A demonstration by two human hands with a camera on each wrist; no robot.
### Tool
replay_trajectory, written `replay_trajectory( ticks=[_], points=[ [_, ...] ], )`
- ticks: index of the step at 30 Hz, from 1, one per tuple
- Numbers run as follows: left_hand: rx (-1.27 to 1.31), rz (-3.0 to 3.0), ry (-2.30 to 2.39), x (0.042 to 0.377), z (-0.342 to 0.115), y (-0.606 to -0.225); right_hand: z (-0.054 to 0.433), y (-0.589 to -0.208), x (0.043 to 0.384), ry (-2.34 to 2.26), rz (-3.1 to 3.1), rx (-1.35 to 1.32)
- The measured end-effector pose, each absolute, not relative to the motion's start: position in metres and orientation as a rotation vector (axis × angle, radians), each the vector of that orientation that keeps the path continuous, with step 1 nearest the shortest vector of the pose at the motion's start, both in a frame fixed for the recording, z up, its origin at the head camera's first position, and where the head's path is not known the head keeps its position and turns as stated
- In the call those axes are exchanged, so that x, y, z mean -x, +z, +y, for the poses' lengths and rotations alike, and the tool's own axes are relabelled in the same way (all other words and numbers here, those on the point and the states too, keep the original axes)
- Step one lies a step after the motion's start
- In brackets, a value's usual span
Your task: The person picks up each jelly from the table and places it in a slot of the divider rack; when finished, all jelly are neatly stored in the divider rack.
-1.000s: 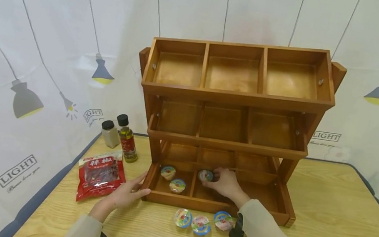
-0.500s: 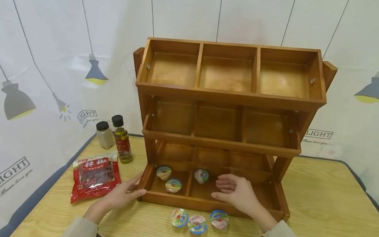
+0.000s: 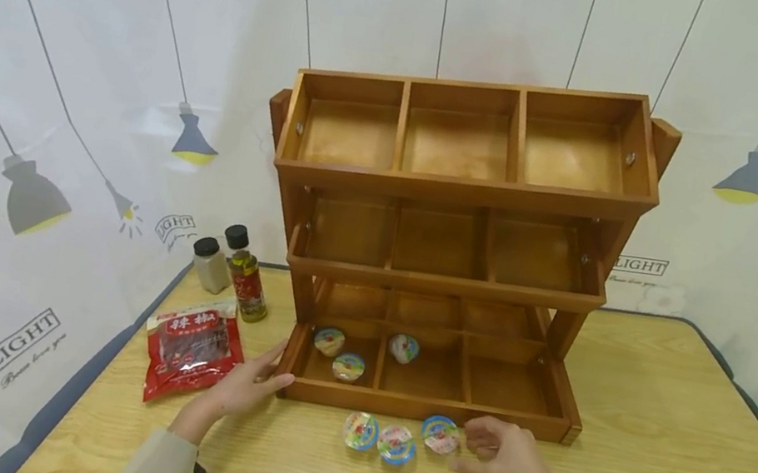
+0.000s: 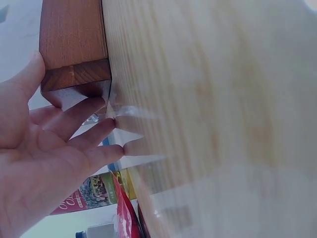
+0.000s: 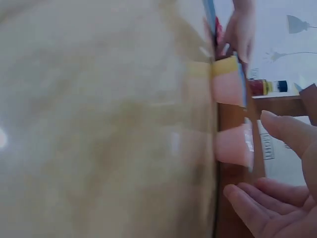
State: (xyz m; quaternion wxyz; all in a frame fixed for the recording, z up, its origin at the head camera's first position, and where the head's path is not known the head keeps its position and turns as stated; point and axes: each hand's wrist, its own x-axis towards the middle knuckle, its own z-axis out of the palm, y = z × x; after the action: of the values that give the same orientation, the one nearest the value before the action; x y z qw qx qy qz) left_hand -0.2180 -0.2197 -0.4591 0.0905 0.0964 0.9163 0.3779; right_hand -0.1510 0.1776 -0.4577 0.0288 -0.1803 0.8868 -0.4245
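Note:
In the head view my right hand (image 3: 499, 461) is beside the rightmost jelly cup (image 3: 440, 434) on the table, its thumb and fingers apart. The right wrist view shows a pink jelly cup (image 5: 234, 145) between thumb and fingers, not gripped. Two more jelly cups, a left one (image 3: 361, 431) and a middle one (image 3: 396, 445), stand alongside. My left hand (image 3: 243, 388) rests against the lower left corner of the wooden shelf (image 3: 424, 410); its thumb touches the front and the fairly straight fingers lie along the side. The bottom tier holds two cups in the left compartment and one cup (image 3: 403, 348) in the middle.
Left of the shelf lie a red bag of dried chillies (image 3: 194, 349), an oil bottle (image 3: 249, 281) and a black-capped jar (image 3: 211, 266). The shelf has three tiers with dividers. Patterned cloth (image 3: 158, 20) hangs behind the table (image 3: 660, 455).
My right hand has let go of a jelly cup in the middle bottom compartment and moved out and down to the cups on the table. The left hand has stayed at the shelf corner.

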Motion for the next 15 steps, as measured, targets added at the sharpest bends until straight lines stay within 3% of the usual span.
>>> replay_trajectory(
  ticks=[15],
  points=[
    [-0.264, 2.695, 1.163, 0.219, -0.219, -0.459, 0.152, -0.473, 0.156, -1.398, 2.774, 0.487]
  ],
)
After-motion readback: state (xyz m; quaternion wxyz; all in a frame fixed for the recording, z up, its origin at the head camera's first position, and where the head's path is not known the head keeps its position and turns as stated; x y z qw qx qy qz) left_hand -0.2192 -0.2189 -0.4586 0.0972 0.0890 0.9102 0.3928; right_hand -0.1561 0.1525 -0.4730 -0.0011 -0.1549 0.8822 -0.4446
